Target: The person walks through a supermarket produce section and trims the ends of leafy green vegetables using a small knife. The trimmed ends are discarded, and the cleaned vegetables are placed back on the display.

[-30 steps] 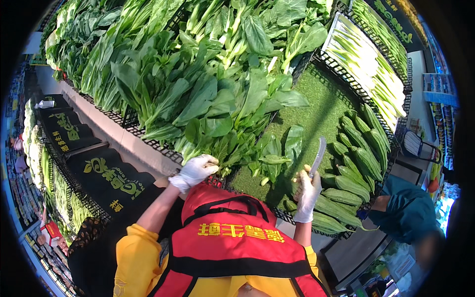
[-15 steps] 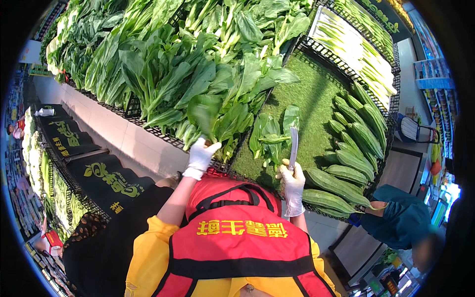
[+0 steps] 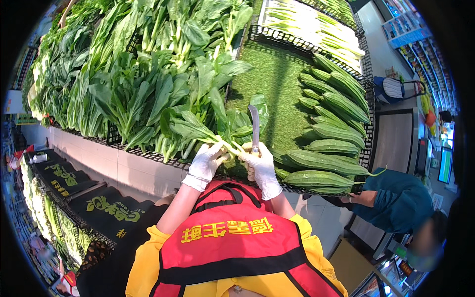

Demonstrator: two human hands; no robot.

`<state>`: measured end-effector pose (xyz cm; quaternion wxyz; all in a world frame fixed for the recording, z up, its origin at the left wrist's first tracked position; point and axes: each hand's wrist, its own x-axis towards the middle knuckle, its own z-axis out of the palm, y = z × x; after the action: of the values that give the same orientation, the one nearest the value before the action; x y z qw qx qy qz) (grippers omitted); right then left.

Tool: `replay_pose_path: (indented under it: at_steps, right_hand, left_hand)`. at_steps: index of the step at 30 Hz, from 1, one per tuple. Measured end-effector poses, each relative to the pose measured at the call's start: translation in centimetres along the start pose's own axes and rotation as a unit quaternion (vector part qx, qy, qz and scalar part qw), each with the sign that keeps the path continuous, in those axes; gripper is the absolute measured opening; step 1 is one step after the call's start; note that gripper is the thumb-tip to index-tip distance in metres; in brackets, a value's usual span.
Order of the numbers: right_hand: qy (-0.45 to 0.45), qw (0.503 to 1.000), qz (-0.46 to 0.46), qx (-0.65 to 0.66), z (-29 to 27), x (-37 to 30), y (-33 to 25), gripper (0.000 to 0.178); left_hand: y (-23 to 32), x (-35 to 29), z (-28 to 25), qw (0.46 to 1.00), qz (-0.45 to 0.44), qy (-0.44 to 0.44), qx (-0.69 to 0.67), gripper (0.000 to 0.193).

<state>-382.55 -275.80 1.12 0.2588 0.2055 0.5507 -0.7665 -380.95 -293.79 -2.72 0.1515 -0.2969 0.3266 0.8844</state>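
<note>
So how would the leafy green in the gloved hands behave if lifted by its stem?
The leafy green would probably droop at its broad, thin leaves, though the thick pale stem seems fairly stiff. Being mostly flat leaf, it looks light for its size.

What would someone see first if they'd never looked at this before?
Probably the bright red apron at the bottom middle. Just above it, a white-gloved right hand holds a curved knife pointing up, beside a gloved left hand holding a leafy stalk. Big heaps of leafy greens fill the upper left, and long green gourds lie piled on the right.
</note>
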Motion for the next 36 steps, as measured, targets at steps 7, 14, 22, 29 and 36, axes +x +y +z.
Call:
replay_pose_path:
  at_steps: [7,14,22,29,36]
  right_hand:
    - [0.012,0.981,-0.174,-0.087,-1.2,0.6,2.9,0.027]
    - [0.142,0.943,-0.225,-0.2,-2.3,-1.1,2.9,0.02]
    - [0.111,0.808,-0.364,-0.45,-1.6,-1.2,4.1,0.021]
    - [0.135,0.808,-0.313,-0.48,-1.7,0.4,5.7,0.016]
    - [0.16,0.807,-0.346,-0.452,-2.0,0.8,6.7,0.019]
  left_hand:
    - [-0.4,0.1,1.5,0.987,-0.058,0.057,0.137,0.035]
    - [-1.1,0.6,1.4,0.998,-0.002,0.063,0.031,0.022]
    - [-1.9,0.8,2.6,0.994,0.003,0.111,-0.003,0.024]
    - [-2.7,0.6,3.4,0.992,-0.004,0.125,0.001,0.027]
    - [-4.8,2.0,2.3,0.994,-0.008,0.095,-0.049,0.032]
